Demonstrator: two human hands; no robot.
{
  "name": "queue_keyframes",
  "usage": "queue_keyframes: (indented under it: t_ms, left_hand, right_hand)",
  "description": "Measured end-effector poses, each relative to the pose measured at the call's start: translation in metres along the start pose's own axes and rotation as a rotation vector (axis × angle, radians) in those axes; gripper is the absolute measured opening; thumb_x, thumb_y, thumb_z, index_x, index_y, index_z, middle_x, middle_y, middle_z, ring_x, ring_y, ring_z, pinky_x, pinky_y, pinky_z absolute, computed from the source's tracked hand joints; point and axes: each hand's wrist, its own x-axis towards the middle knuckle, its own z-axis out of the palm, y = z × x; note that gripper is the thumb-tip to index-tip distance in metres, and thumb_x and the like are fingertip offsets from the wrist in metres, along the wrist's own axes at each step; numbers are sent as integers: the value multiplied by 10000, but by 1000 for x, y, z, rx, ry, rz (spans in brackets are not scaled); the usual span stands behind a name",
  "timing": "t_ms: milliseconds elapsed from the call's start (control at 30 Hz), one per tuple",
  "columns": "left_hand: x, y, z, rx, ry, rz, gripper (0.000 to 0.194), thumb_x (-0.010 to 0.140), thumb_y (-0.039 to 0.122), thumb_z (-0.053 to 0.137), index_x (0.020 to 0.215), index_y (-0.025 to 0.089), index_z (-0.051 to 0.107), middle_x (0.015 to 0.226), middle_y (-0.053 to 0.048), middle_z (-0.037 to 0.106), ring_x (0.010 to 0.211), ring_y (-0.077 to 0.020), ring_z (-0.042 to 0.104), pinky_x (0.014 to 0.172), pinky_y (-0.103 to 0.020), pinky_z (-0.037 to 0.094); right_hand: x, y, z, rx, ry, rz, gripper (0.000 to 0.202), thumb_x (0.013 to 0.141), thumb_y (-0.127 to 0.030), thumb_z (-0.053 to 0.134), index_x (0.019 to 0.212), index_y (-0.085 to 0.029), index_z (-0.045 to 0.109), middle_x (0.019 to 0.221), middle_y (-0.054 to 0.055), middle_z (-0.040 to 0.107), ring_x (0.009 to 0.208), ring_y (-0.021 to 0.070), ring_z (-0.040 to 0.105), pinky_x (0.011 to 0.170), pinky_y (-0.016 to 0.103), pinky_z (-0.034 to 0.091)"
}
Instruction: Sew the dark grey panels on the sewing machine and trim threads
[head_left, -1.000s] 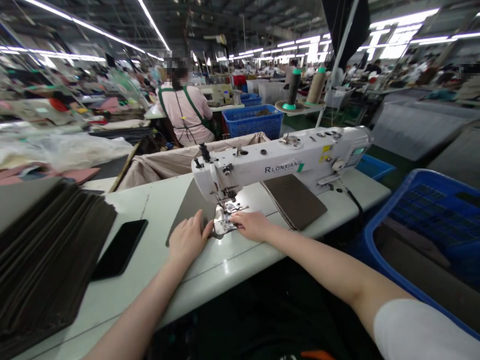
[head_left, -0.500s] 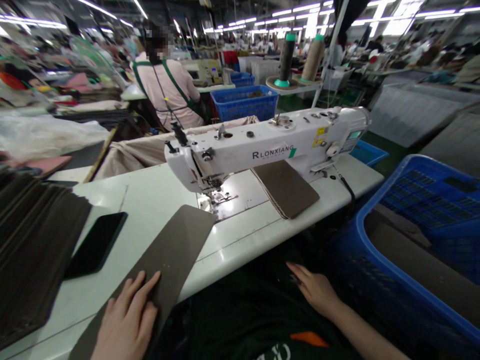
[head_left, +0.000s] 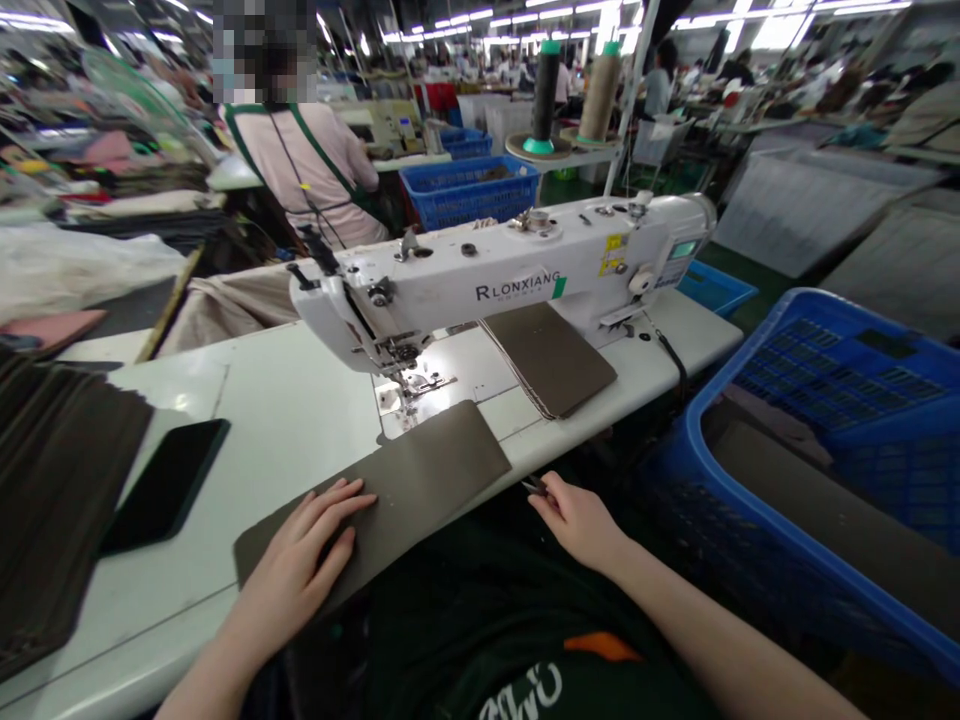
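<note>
A grey-brown fabric panel lies along the table's front edge, just before the needle area of the white sewing machine. My left hand rests on the panel's left part, fingers spread. Beyond the panel's right end, my right hand is closed around a small pointed metal tool, partly hidden by the fingers. A stack of similar panels sits under the machine's arm.
A black phone lies on the table at left, beside a tall pile of dark panels. At right stands a blue basket with panels inside. A person in pink sits behind the machine, near thread cones.
The panel has shifted right and turned, its far end now in front of the needle area. My left hand moved right with it. My right hand rose and closed around the tool.
</note>
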Motion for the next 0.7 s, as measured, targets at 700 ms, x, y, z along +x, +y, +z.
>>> queue_keyframes:
  t_ms: [700]
  left_hand:
    - [22,49,24,121,113,13,560,960,455,446,1475,277,320,1519,-41,388,1409,-249,335,1193,-496,217]
  right_hand:
    - [22,-9,14,-46,72,-58,234,1028,-365,334,933,-201,471,662,-7,577,601,158,584,562,249,319]
